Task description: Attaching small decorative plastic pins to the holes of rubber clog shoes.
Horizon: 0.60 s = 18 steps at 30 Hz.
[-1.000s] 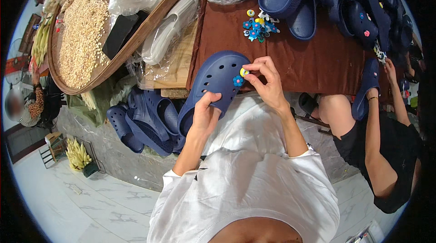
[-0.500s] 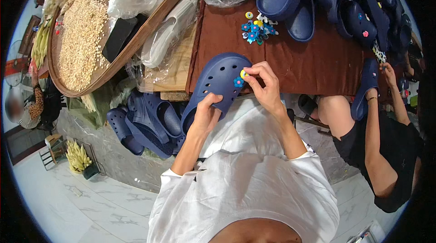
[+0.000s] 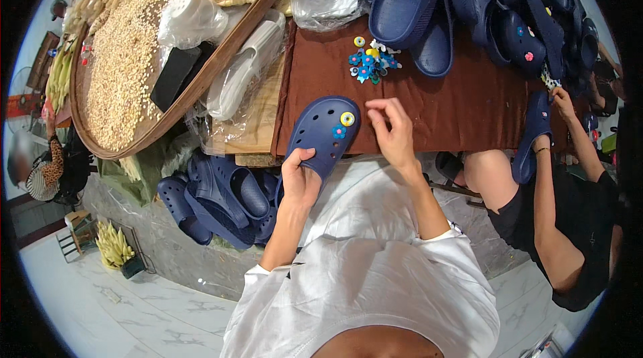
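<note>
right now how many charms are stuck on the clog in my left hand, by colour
yellow round charm: 1
blue flower charm: 1
total on the navy clog: 2
The left hand grips the clog's heel end; the right hand is beside it, off the charms.

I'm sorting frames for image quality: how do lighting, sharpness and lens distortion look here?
Head view: even, soft light with no harsh glare. The blue clog in the left hand and the right hand are sharp at centre. Fisheye bending curves the woven tray rim and the brown cloth edge, and a black vignette rings the frame. The co-worker's arm at the right stretches.
</note>
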Each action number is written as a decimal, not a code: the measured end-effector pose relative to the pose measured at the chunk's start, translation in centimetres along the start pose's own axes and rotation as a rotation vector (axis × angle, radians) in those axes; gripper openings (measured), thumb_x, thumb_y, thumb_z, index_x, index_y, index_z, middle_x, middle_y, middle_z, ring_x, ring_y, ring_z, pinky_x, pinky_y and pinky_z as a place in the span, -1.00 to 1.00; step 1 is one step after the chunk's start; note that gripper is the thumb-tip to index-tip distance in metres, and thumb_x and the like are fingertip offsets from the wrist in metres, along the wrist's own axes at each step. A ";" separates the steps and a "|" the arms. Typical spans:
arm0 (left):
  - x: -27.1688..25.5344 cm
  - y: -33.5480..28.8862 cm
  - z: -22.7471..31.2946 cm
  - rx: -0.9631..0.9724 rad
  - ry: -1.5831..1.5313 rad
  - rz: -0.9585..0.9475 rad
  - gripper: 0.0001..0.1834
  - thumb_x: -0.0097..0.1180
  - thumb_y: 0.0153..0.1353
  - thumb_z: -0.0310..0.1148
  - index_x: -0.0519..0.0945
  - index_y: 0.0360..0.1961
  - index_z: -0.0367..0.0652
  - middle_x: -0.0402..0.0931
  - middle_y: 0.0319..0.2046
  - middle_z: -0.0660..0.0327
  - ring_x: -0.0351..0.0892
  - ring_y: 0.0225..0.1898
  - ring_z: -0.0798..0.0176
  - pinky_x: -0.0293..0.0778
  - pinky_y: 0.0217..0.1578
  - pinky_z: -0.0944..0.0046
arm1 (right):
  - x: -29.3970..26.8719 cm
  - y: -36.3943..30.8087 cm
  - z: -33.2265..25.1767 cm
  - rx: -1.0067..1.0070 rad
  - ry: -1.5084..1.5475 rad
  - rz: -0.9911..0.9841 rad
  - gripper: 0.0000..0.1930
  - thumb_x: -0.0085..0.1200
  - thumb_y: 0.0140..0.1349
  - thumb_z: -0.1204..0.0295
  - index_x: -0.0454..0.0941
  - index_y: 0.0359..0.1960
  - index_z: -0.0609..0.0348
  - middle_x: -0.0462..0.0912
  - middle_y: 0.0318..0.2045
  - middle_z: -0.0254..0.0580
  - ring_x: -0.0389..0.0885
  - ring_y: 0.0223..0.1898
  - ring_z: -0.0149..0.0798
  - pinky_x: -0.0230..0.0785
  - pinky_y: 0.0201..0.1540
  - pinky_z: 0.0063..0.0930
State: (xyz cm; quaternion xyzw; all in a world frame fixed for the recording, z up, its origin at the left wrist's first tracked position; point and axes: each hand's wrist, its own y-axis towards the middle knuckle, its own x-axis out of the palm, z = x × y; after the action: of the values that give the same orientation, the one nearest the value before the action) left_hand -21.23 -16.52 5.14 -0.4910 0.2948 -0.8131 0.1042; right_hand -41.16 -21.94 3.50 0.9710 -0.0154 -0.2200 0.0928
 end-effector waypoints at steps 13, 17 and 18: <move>-0.2 0.5 -1.4 0.028 0.078 0.041 -0.42 -0.02 0.00 -0.59 0.38 0.15 -0.37 0.47 0.08 -0.02 0.50 0.09 0.00 0.39 0.20 0.05 | 1.1 5.8 5.4 -0.047 -0.483 0.146 -0.68 0.30 0.11 0.26 0.53 -0.19 0.15 0.54 -0.34 -0.11 0.58 -0.29 -0.07 0.41 -0.24 -0.16; -0.1 -0.1 -1.4 0.012 0.076 0.011 -0.58 0.07 0.04 -0.63 0.46 0.00 -0.27 0.53 -0.07 0.15 0.56 -0.04 0.18 0.44 0.09 0.18 | 0.4 5.3 5.5 -0.032 -0.384 0.122 -0.76 0.23 0.19 0.31 0.57 -0.22 0.19 0.55 -0.35 -0.09 0.59 -0.33 -0.08 0.41 -0.26 -0.19; -0.2 -0.2 -1.4 0.033 0.122 0.045 -0.59 0.09 0.04 -0.63 0.47 -0.02 -0.23 0.52 -0.10 0.19 0.55 -0.07 0.23 0.44 0.05 0.21 | 0.2 5.1 5.1 -0.032 -0.384 0.119 -0.76 0.23 0.19 0.31 0.57 -0.22 0.19 0.55 -0.35 -0.09 0.59 -0.33 -0.08 0.41 -0.26 -0.19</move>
State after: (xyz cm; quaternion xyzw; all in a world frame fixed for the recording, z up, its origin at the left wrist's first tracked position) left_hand -22.30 -15.70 4.66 -0.4321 0.2981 -0.8437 0.1123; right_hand -43.12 -27.80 -0.13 0.9069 -0.0867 -0.3955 0.1163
